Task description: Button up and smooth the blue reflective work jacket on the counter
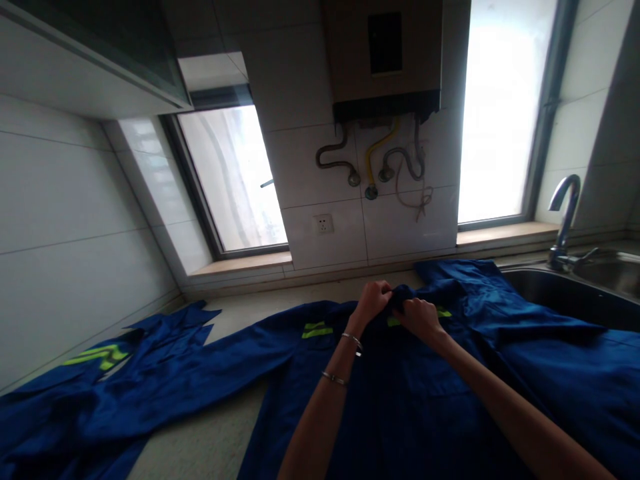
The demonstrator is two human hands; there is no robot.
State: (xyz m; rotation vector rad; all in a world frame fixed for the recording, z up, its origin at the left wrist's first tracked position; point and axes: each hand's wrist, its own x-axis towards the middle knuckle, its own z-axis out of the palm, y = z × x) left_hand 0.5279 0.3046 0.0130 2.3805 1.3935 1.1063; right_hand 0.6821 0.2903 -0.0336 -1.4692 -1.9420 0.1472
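Note:
A dark blue work jacket with yellow-green strips on its chest lies spread over the counter, one sleeve stretched to the left. Both of my hands meet at its collar. My left hand, with two bangles on that arm, pinches the collar cloth from the left side. Close beside it, my right hand has its fingers closed on the same dark cloth. The fingertips are partly hidden in the folds, and the collar is too dark to make out fully.
More blue clothing lies at the right, against the black sink with its tap. Another blue garment with yellow-green bands is at the left. A water heater with pipes hangs above a wall socket.

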